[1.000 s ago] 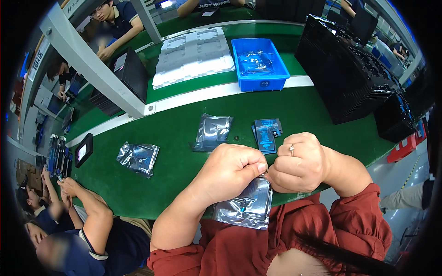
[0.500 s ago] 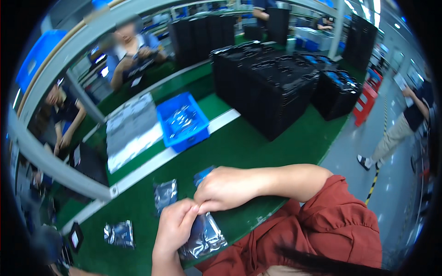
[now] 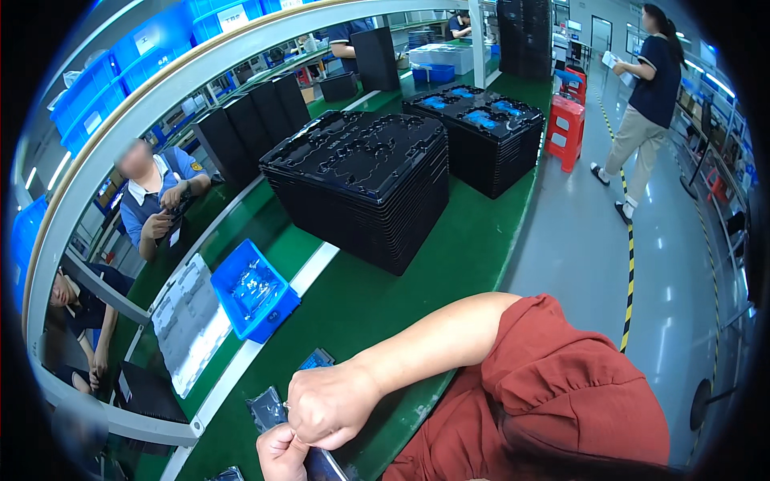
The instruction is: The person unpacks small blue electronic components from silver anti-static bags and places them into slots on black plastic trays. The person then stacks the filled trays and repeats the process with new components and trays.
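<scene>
My right hand (image 3: 333, 405) is closed, its knuckles upward, reaching in from the right over the green table. Pressed against it from below is my left hand (image 3: 282, 455), also closed, thumb and fingers pinched together. What they grip between them is too small or hidden to make out. Under the hands, partly covered, is a dark, shiny flat item (image 3: 327, 466). A silvery plastic pouch (image 3: 266, 409) lies just left of my right hand. Beyond the wrist rests a small blue-and-grey flat item (image 3: 318, 358).
A blue bin (image 3: 255, 293) holds clear shiny packets, beside grey moulded sheets (image 3: 188, 325). Tall stacks of black trays (image 3: 361, 192) stand farther off on the green table (image 3: 385, 301). A red stool (image 3: 565, 132) and a walking person (image 3: 650, 88) are to the right.
The view has swung to the right, so the bin and stacks appear farther left. My hands stay pressed together, lower in the picture. The person at right has turned and walked farther away.
</scene>
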{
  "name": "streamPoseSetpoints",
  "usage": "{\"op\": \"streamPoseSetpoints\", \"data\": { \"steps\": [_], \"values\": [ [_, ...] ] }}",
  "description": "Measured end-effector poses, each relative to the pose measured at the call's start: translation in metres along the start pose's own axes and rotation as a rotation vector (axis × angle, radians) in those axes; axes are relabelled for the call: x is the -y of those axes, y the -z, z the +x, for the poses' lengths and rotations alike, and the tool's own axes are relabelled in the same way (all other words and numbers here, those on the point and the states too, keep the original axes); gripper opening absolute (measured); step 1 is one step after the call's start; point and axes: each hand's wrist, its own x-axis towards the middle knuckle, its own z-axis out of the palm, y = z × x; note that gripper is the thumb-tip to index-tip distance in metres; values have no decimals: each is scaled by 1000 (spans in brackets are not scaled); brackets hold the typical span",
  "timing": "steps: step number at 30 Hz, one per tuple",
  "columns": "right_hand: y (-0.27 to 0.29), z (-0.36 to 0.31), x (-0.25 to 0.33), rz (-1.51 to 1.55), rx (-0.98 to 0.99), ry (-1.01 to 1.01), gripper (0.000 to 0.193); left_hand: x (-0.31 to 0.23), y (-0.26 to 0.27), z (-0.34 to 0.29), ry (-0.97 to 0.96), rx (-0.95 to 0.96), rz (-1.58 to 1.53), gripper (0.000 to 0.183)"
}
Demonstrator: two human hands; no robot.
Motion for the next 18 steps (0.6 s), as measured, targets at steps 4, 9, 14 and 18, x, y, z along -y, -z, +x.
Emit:
{"op": "streamPoseSetpoints", "data": {
  "steps": [4,9,14,18],
  "values": [
    [2,15,37,53,-78,171,21,7,-7,16,-10,-277,-72,14],
    [15,17,16,-64,-102,98,30,-20,-11,5,-255,-366,-97,16],
    [43,19,-58,-377,-389,-282,12,-3,2,22,-258,-465,46,19],
    [62,16,-116,-606,-451,-473,15,-11,-9,18,-341,-489,88,20]
  ]
}}
